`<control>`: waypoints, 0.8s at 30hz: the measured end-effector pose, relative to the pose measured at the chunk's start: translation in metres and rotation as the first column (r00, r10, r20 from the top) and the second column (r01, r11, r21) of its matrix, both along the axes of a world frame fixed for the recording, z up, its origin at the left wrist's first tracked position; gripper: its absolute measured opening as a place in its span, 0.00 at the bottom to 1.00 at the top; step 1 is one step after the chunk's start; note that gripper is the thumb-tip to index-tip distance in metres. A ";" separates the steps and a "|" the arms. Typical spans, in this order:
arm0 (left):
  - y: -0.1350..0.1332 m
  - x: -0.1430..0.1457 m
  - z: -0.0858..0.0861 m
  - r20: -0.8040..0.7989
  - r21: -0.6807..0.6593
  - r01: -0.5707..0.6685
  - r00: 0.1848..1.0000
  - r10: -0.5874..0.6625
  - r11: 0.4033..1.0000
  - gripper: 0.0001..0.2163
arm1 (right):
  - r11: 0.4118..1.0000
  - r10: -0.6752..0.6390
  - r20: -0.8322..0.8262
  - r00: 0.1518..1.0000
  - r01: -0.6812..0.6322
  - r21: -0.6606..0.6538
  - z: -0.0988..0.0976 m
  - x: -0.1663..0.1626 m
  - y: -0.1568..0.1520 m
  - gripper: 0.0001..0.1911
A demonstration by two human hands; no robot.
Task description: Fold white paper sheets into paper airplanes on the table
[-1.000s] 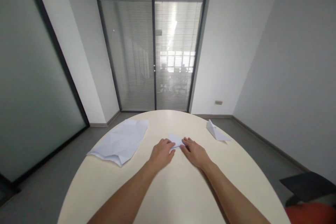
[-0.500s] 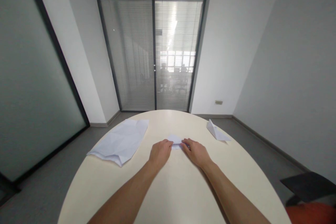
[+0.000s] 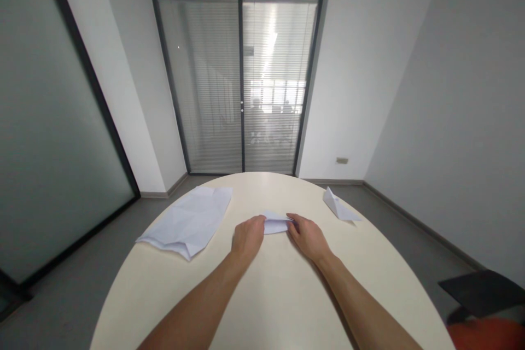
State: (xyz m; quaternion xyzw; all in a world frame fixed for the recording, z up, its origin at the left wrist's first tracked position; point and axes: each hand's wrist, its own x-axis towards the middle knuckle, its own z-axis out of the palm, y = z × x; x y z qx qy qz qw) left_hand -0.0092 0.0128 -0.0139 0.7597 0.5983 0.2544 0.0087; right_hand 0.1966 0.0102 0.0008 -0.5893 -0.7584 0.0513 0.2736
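A small folded piece of white paper [image 3: 275, 223] lies on the round cream table [image 3: 270, 301], held between both hands. My left hand [image 3: 248, 237] pinches its left end with closed fingers. At the paper's right end my right hand [image 3: 307, 235] grips it, fingers curled. The paper looks slightly lifted off the table surface.
A stack of creased white sheets [image 3: 189, 221] lies on the table to the left. A folded paper shape [image 3: 337, 205] sits at the far right edge. A dark chair [image 3: 479, 290] stands at lower right. Glass sliding doors [image 3: 240, 85] with blinds are ahead.
Both hands went from pressing flat on the folded paper to gripping its two ends, and the paper has lifted a little.
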 end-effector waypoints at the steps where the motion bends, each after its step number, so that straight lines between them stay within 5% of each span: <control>1: 0.000 0.000 0.000 0.011 0.007 0.000 1.000 0.000 1.000 0.14 | 1.000 -0.003 -0.009 1.000 0.003 0.004 0.000 0.000 0.000 0.20; 14: -0.002 -0.002 0.005 0.021 0.039 0.004 1.000 -0.004 0.999 0.18 | 0.996 0.076 -0.232 0.970 -0.065 0.056 -0.005 0.004 0.005 0.17; 24: -0.003 -0.001 0.009 0.062 0.015 -0.107 0.992 0.106 0.994 0.18 | 0.995 0.099 -0.497 0.862 -0.069 0.077 -0.008 0.002 0.009 0.17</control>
